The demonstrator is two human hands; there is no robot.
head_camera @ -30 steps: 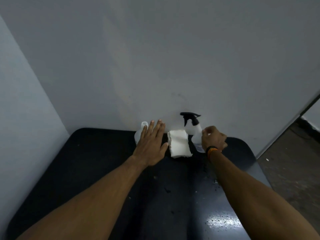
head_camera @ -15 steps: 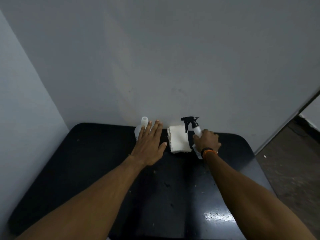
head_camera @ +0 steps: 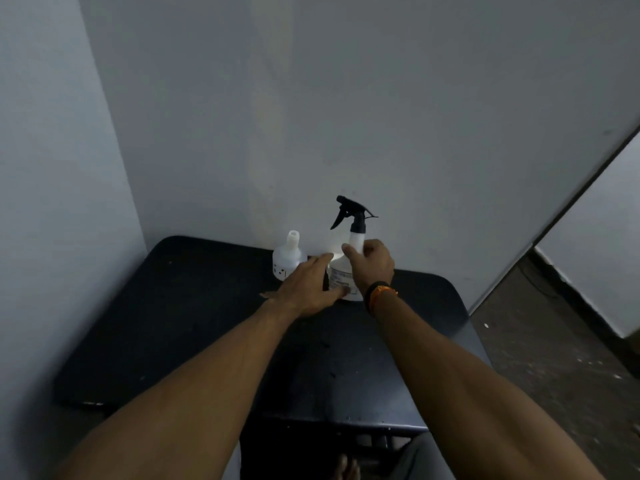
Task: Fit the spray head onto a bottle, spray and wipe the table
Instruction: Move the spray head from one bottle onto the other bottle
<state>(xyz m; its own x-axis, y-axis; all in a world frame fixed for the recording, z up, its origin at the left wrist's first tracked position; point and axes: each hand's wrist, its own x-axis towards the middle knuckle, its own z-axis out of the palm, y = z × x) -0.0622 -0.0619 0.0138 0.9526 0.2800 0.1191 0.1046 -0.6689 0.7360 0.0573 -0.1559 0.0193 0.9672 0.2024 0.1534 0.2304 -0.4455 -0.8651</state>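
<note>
Both hands meet at the far table (head_camera: 194,317) edge: left hand (head_camera: 308,289) reaches loosely spread, fingertips touching the spray bottle (head_camera: 344,275) body beside the headless bottle (head_camera: 289,259); right hand (head_camera: 372,265) wraps its shoulder below the spray head (head_camera: 353,213). A careless tug could topple the neighbouring bottle.

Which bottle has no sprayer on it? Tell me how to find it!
Look at the far edge of the black table, by the wall. Two white bottles stand there; the open bottle is the short round one on the left, with a bare neck, unlike the spray bottle.
</note>
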